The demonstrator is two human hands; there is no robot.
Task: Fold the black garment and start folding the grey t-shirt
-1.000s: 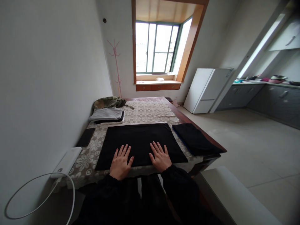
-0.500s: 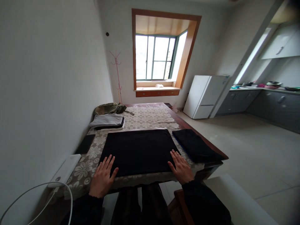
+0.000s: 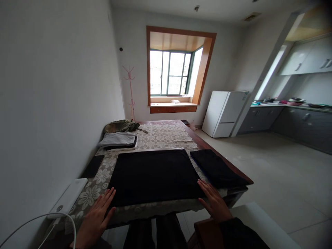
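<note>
A large black cloth [image 3: 155, 174], folded into a flat, smooth rectangle, lies in the lower centre of the frame on the table's near end, its near edge parallel to the table edge.

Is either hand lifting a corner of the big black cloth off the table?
No: the left hand and right hand lie flat and open at the near corners of the black cloth, which lies flat.

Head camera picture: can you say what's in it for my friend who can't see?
Two bare hands lie flat at the near corners of a black cloth spread on a table: left hand, right hand. A folded black cloth lies to its right, folded clothes behind.
</note>
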